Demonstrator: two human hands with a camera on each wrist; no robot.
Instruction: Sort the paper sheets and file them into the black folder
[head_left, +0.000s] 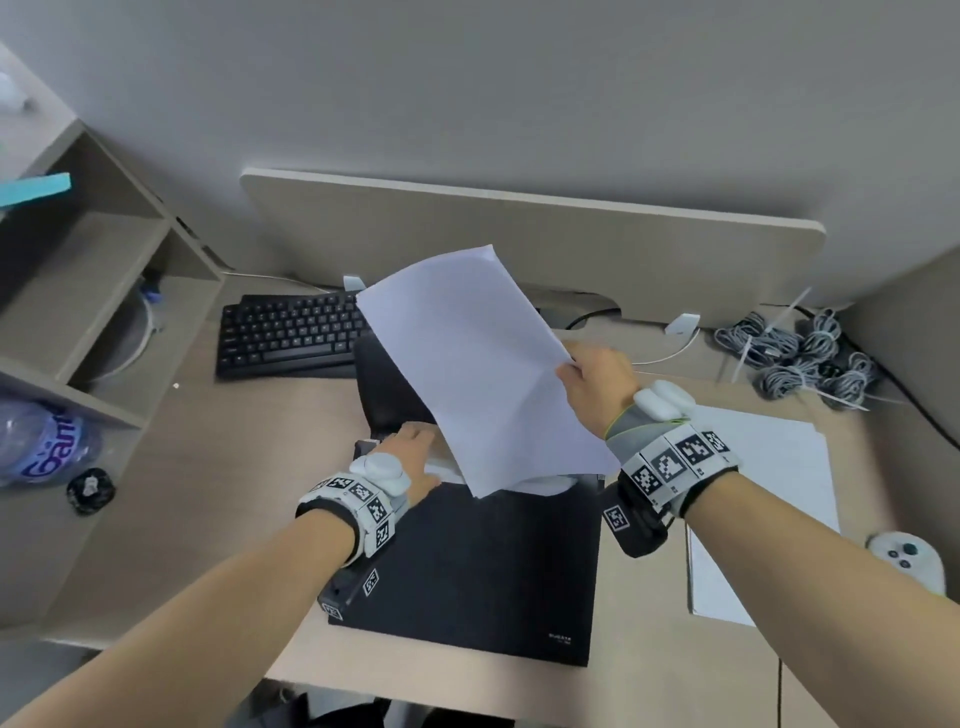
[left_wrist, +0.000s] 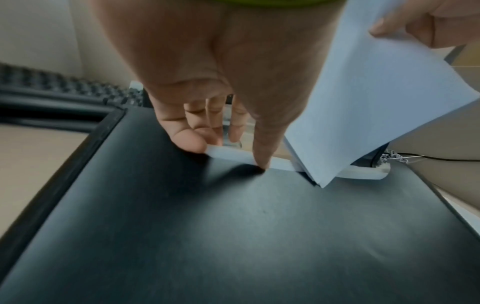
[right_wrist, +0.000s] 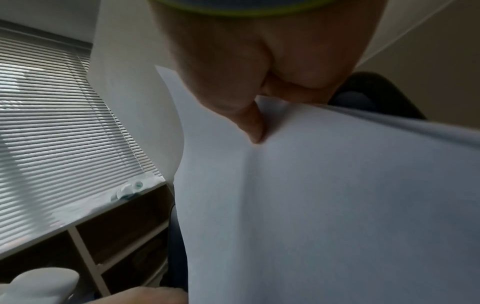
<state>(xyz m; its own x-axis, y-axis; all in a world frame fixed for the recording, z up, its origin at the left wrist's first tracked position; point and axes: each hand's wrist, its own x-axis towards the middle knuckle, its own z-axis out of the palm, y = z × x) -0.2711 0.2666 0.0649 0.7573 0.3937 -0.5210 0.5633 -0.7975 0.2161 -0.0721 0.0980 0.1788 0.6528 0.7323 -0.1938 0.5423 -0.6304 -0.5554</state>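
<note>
Right hand (head_left: 597, 387) pinches a white sheet (head_left: 483, 364) by its edge — tilted, lower corner at the folder (head_left: 483, 566) mouth. Folder lies flat on the desk (head_left: 218, 467). Left hand (left_wrist: 207, 98) — thumb and fingers grip the pocket's white lip. Paper stack (head_left: 769, 467) lies right of the folder.

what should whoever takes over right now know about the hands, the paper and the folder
Right hand pinches the edge of a paper sheet, its lower corner at the folder opening.
Left hand holds open the top edge of the black folder, which lies flat on the desk.
Done: some white paper shows at the opening.
Left: slide this sheet in, then file the stack of sheets lying right of the folder.
</note>
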